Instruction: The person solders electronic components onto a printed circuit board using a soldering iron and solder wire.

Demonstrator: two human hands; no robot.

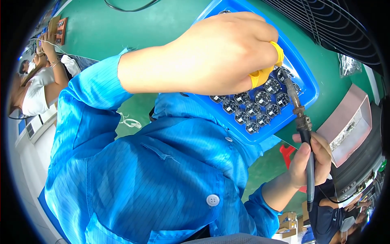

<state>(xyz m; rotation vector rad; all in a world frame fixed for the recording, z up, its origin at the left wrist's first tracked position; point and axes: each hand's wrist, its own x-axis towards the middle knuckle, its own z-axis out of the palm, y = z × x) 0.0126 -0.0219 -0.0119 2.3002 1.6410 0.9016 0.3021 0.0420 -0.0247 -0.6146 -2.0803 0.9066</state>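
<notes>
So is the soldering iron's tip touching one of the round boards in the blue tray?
Cannot tell. In the head view the soldering iron tip ends among the round boards beside the left hand's yellow-capped fingers, but they hide the contact point.

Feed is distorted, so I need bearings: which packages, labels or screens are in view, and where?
Clear plastic bag: upper right on the green bench, crinkled, small dark parts inside.
Cardboard boxes: lower right, small, tan.
Pink tray: right of the blue tray, open, rectangular.
No screens seen.
</notes>
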